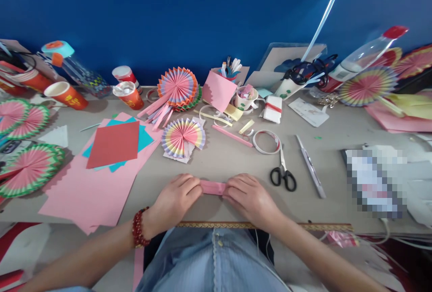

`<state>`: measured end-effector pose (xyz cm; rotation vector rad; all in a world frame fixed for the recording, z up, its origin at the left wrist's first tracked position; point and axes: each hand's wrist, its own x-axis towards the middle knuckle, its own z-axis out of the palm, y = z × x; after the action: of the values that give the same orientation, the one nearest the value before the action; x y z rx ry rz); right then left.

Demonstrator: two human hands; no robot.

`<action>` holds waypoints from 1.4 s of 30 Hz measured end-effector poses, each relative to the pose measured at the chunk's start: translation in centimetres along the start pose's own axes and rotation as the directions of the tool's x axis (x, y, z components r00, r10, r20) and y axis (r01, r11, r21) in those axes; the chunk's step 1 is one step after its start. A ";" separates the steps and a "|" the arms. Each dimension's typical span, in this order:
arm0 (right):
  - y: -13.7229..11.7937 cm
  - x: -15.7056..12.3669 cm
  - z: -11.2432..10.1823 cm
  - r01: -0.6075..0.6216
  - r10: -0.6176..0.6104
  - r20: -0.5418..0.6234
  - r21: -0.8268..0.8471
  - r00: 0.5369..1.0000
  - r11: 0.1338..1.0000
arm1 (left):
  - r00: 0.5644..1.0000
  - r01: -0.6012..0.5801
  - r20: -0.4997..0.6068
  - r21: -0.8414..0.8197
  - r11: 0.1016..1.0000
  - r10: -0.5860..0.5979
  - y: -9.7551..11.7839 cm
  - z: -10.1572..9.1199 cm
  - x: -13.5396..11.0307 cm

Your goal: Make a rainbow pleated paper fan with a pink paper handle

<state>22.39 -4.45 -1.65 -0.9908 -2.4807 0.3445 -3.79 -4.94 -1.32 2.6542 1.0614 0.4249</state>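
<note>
A narrow folded pink paper strip (213, 187) lies on the grey table (229, 157) near its front edge. My left hand (175, 199), with a red bead bracelet on the wrist, pinches the strip's left end with curled fingers. My right hand (251, 197) presses and grips its right end. Both hands rest on the table, close together. Most of the strip is hidden under the fingers.
Black-handled scissors (282, 172) and a metal blade (310, 166) lie right of my hands. Pink, red and teal sheets (114, 148) lie at left. Pleated paper fans (183, 137), orange cups (65, 95), tape rolls (266, 141) and a bottle (367, 53) crowd the back.
</note>
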 end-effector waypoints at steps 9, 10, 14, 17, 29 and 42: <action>-0.9 0.1 0.6 -0.174 0.181 -0.041 0.125 0.983 0.977 | 0.995 0.087 -0.053 0.004 0.996 -0.087 0.3 0.7 0.6; -0.9 0.2 0.7 -0.153 0.160 -0.045 0.124 0.986 0.980 | 0.996 0.084 -0.043 0.022 0.996 -0.083 0.4 0.7 0.5; -0.9 0.0 0.6 -0.102 0.103 -0.023 0.056 0.994 0.993 | 0.997 0.068 -0.036 0.113 0.991 -0.065 0.9 0.6 0.0; -0.9 -0.1 0.5 -0.107 0.107 0.003 0.032 0.994 0.994 | 0.996 0.056 -0.075 0.178 0.982 -0.043 1.9 0.6 -0.8; -0.7 0.2 0.5 -0.112 0.115 -0.043 0.054 0.992 0.992 | 0.998 -0.040 0.058 0.322 0.946 0.023 4.1 1.5 -3.2; -0.5 0.4 0.4 -0.074 0.075 -0.030 0.040 0.997 0.996 | 0.994 -0.068 0.102 0.283 0.957 0.041 3.6 2.2 -3.4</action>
<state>21.65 -4.59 -1.67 -1.0671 -2.4046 0.3966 -3.12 -10.11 -2.74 2.9276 1.0960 0.1619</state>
